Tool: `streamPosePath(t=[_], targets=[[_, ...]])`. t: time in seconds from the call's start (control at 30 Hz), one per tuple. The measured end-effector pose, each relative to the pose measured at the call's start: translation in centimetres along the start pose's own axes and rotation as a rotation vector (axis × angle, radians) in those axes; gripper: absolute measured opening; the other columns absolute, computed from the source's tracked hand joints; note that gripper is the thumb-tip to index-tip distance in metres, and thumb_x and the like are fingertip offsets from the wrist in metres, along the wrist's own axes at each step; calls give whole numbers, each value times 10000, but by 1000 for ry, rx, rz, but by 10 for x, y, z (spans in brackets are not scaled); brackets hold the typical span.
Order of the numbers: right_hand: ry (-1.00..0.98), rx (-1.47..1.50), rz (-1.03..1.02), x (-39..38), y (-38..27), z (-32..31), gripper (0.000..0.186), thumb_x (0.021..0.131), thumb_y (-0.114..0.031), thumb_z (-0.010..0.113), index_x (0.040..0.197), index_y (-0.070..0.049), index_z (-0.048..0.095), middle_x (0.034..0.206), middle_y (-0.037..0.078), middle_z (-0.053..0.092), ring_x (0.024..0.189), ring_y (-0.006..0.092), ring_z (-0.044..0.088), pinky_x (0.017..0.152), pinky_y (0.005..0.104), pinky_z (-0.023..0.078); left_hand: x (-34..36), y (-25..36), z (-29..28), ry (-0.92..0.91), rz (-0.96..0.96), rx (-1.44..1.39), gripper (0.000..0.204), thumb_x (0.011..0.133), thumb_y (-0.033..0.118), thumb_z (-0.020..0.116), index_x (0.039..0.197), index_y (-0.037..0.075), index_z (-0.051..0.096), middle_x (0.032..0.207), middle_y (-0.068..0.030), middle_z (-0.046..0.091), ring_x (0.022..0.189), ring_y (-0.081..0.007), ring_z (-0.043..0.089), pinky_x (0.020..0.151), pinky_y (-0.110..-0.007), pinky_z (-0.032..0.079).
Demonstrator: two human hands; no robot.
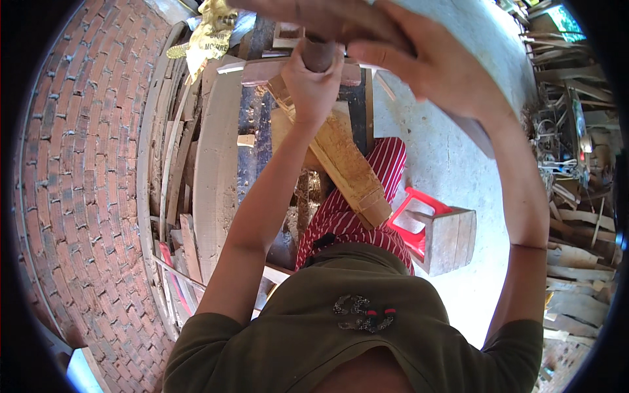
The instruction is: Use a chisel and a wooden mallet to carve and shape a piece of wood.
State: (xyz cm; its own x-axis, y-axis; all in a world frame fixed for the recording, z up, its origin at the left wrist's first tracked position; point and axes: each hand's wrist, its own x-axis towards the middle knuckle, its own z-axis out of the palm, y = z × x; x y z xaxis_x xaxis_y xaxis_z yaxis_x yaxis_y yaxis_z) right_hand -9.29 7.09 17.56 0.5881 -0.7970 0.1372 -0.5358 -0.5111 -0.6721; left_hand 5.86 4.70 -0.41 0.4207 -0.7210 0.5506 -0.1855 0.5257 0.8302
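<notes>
Nearest to us, below the olive shirt (pixel 367 288), the lap in red-and-white striped trousers (pixel 347 219) lies under the lower end of a yellowish wooden workpiece (pixel 347 160), which slants up and to the left across a dark work surface (pixel 252 121) strewn with chips. We see the left arm reaching forward, fairly straight, its forearm crossing beside the workpiece; the left hand (pixel 317 85) is wrapped around a dark cylindrical handle (pixel 319 55), held above the workpiece's far end, near a pinkish crossboard (pixel 354 75). The right arm arcs outward and bends inward at the elbow; the right hand (pixel 449 69) grasps a brown wooden bar (pixel 327 18), which is blurred and passes over the handle in our view, so we cannot tell whether the two touch. Among possible containers, we note to the right a boxy wooden block (pixel 452 242) against a red plastic stool (pixel 410 239); whether it is hollow we cannot tell. Farther off, a crumpled yellow bag (pixel 211 39) lies at upper left, its contents hidden from us. A long pale plank (pixel 218 141) runs along the left side of the work surface, with stacked boards (pixel 175 170) beyond it, then a brick wall (pixel 88 177); across the pale floor (pixel 458 173), we find heaped timber (pixel 576 255) at far right.
</notes>
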Motion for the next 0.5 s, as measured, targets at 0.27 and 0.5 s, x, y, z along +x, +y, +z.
streamPosePath(t=[0.27, 0.5], targets=[[364, -425, -303, 8, 50, 41, 520, 919, -477, 653, 1162, -20, 604, 696, 60, 594, 512, 142, 580, 475, 286, 461, 7, 3, -1, 34, -82, -159, 250, 806, 126, 813, 958, 7, 656, 791, -46, 692, 734, -112, 657, 688, -271, 514], [-16, 443, 431, -47, 39, 55, 553, 939, -491, 631, 1191, -7, 544, 634, 24, 543, 474, 111, 539, 448, 283, 442, 34, -16, -46, 286, -384, -299, 147, 864, 52, 723, 845, 38, 578, 681, -29, 581, 506, -100, 509, 469, -269, 428]])
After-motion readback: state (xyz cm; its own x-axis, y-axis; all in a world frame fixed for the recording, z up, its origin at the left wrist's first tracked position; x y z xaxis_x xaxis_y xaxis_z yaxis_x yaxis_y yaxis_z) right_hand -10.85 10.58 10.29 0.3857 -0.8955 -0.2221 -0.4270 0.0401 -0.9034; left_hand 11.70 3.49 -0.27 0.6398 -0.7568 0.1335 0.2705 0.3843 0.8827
